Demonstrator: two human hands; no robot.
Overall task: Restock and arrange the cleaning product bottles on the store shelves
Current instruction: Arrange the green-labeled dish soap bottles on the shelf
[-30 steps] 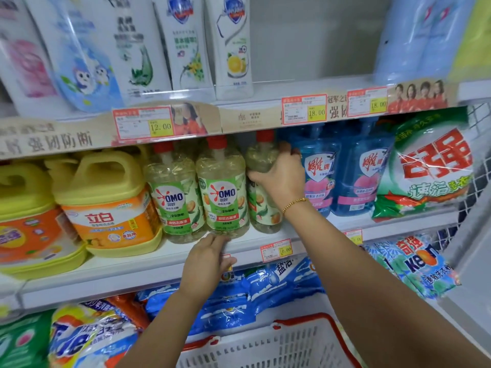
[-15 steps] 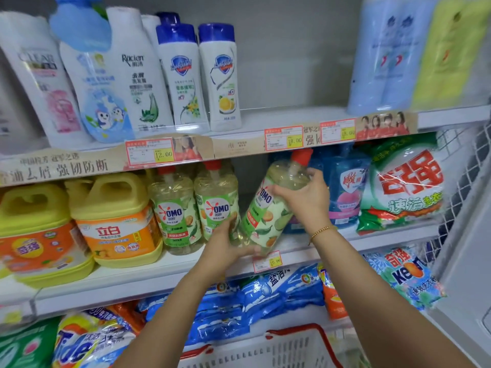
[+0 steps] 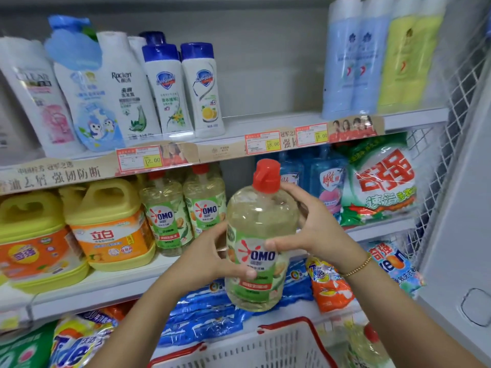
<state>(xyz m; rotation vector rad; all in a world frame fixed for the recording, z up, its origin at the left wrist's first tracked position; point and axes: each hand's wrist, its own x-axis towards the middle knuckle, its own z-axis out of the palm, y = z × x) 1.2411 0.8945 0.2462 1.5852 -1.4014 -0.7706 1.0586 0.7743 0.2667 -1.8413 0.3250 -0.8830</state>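
Together both hands clasp OMO bottle upright.

left hand and right hand raised together, both curled round one bottle

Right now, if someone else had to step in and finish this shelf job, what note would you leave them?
Left hand: grips the lower label of the OMO bottle.
Right hand: grips its upper body, below the red cap.
The bottle is upright, off the shelf, above the basket.
Done: two OMO bottles stand on the middle shelf.
Left: probably set the held one in the space between them and the blue bottles, label forward.
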